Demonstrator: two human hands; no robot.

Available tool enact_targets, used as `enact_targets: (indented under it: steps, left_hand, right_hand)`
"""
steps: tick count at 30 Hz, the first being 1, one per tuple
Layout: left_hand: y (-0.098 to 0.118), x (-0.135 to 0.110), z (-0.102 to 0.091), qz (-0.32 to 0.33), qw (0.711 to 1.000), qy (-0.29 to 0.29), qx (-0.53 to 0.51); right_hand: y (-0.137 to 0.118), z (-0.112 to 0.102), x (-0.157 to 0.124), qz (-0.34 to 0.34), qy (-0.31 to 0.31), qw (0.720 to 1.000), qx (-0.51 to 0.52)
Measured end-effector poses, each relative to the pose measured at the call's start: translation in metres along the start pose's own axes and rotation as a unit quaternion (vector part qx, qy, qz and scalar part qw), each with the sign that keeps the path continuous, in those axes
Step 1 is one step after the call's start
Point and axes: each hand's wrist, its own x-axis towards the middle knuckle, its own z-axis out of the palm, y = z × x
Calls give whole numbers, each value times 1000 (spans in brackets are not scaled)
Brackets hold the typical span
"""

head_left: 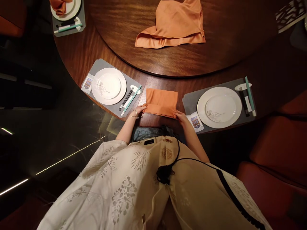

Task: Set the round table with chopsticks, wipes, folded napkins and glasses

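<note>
An orange cloth napkin (162,99), folded into a rectangle with a doubled band along its near side, lies on the table's wooden rim in front of me. My left hand (142,109), with a bracelet at the wrist, pinches its near left corner. At the near right corner, my right hand (179,115) has its fingers closed on the cloth edge. Both thumbs are hard to make out. Farther off, a loosely piled orange cloth (178,20) rests on the raised round wooden turntable (153,60).
On either side are grey placemats (189,100) carrying stacked white plates (109,85), (219,107), chopsticks (131,100) on rests, and printed cards (195,121). Another setting with a folded orange napkin (59,7) stands at upper left. Orange-red chairs (271,166) are at right.
</note>
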Motion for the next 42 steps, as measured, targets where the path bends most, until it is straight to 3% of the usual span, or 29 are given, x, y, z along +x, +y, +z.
enact_targets:
  steps: [4,6,9,13,18,21,23,26,29,31,34,37,42]
  left_hand:
    - [-5,-6,-19,-34,979,-136,-148]
    - [-3,-11,-22,-15,966,-160,-201]
    - [8,-24,-25,133,970,-115,-169]
    - [34,-58,-42,370,929,-4,-30]
    - [72,-101,-73,445,893,49,48]
    - [95,-100,-74,487,861,100,103]
    - [107,-81,-66,510,833,155,146]
    - [109,-31,-45,500,815,226,184]
    - [87,19,-18,467,838,170,226]
    - [67,37,-1,443,854,120,247]
    - [44,37,16,427,862,114,250]
    - [36,21,27,453,846,76,270]
    - [25,8,42,523,761,-175,342]
  right_hand:
    - [-3,-5,-10,17,-69,996,53]
    - [-7,-9,-13,1,-72,995,70]
    - [-23,-23,-24,-131,-12,989,61]
    - [-73,-54,-67,-380,65,922,-44]
    - [-157,-85,-142,-489,23,869,-68]
    - [-179,-88,-161,-530,8,842,-104]
    - [-171,-80,-154,-550,-2,814,-187]
    - [-125,-53,-112,-547,-29,762,-345]
    - [-62,-21,-63,-496,-69,727,-469]
    - [-25,-4,-43,-467,-77,715,-515]
    - [8,8,-37,-449,-63,711,-537]
    - [20,11,-42,-444,-49,716,-537]
    - [24,7,-49,-437,-37,720,-538]
